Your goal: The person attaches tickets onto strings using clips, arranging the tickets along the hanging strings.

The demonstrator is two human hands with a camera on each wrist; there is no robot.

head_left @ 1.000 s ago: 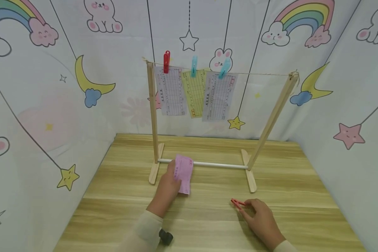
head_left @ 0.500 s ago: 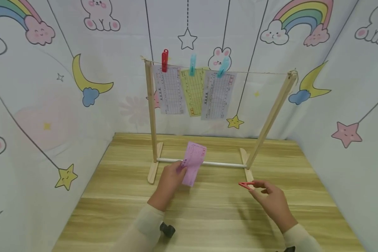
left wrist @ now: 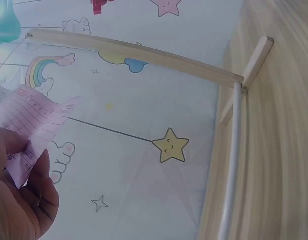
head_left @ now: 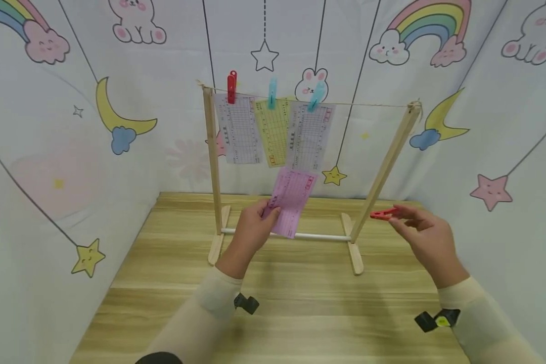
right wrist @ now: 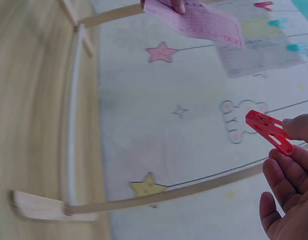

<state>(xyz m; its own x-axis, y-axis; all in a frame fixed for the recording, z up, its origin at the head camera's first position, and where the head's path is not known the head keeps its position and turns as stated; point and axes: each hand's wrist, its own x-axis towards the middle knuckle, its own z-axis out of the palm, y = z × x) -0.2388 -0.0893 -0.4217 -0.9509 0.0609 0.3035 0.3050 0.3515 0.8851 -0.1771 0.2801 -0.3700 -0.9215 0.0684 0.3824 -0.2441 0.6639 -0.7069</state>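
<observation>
My left hand (head_left: 254,226) pinches a pink printed slip (head_left: 294,197) by its left edge, thumb on the near face. The slip is lifted in front of the stand, its top edge just below the right-hand white slip (head_left: 310,136). At the right, my right hand (head_left: 429,240) pinches a red clothespin (head_left: 383,215) by its handle end, close to the right post. In the right wrist view the clothespin (right wrist: 268,131) sits between thumb and fingers. Along the string hang a white slip (head_left: 240,131) under a red clothespin (head_left: 232,87), plus a yellow slip (head_left: 273,131) and the other white slip under blue clothespins (head_left: 272,96).
The string (head_left: 364,104) runs between two wooden posts (head_left: 387,169), with its right part bare. A white rod (head_left: 320,236) joins the posts' feet on the wood-grain table (head_left: 300,313). Printed cloth walls (head_left: 118,192) close in the back and sides.
My left hand has raised the pink slip up and to the right, toward the hanging slips. My right hand has lifted the red clothespin up and rightward from low over the table.
</observation>
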